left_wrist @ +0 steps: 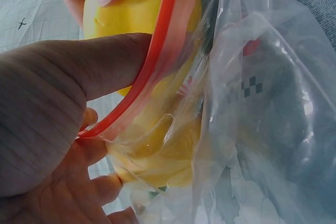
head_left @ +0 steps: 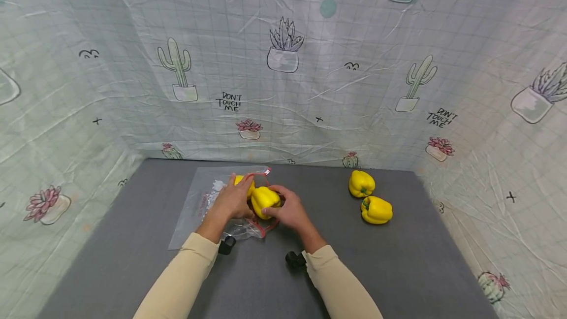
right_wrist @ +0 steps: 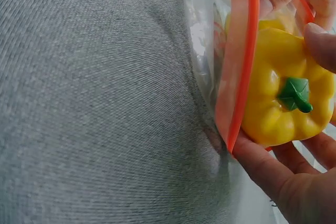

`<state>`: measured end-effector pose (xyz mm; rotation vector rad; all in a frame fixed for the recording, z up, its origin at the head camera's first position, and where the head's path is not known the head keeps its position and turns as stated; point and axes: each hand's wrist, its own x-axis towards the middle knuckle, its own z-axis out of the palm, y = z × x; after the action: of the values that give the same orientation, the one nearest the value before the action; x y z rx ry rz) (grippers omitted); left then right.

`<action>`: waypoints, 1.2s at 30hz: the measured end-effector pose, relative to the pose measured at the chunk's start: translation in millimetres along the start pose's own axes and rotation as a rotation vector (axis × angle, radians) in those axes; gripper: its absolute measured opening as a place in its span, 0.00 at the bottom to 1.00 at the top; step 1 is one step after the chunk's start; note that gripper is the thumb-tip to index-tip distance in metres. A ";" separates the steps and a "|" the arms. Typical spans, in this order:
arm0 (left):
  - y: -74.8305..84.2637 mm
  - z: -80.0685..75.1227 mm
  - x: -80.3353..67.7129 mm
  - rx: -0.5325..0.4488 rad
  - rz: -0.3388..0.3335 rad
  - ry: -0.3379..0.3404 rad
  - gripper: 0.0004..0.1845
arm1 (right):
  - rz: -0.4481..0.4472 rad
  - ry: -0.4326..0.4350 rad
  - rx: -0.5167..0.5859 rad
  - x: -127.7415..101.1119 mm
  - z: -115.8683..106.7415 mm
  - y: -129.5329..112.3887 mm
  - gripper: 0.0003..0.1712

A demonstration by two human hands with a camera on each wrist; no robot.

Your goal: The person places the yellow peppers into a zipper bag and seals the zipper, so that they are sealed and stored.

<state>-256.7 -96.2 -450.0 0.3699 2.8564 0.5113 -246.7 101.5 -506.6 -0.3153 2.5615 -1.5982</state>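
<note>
A clear zip bag [head_left: 188, 218] with a red-edged mouth lies on the table. My left hand [head_left: 229, 202] holds this mouth, its thumb tip passing behind the red strip [left_wrist: 170, 11] in the left wrist view. One yellow bell pepper [left_wrist: 157, 156] shows through the plastic, inside the bag. Between my hands, a second yellow bell pepper [head_left: 265, 202] sits at the opening. My right hand [head_left: 290, 209] grips it, thumb on one side and fingers beneath. Its green stem [right_wrist: 296, 95] faces the right wrist camera.
Two more yellow bell peppers, one farther back [head_left: 362, 184] and one nearer [head_left: 376, 210], rest on the right part of the grey table [head_left: 133, 250]. A cactus-print curtain [head_left: 310, 92] closes off the back and sides. Black wrist devices [head_left: 295, 261] sit by both sleeves.
</note>
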 end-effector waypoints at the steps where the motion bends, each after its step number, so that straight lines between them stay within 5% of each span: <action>1: -0.2 0.5 0.2 0.001 0.001 0.000 0.63 | 0.003 -0.001 -0.004 0.6 0.1 -0.4 0.38; 20: 0.2 1.0 3.5 0.022 0.008 0.007 0.61 | 0.035 0.043 -0.097 11.2 5.9 -7.9 0.39; 36: -5.5 4.0 3.0 0.045 0.040 0.028 0.61 | -0.052 0.027 -0.101 11.4 13.4 -0.4 0.36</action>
<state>-259.7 -99.1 -456.2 0.4320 2.8971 0.4645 -255.0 87.0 -512.0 -0.3751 2.6810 -1.5028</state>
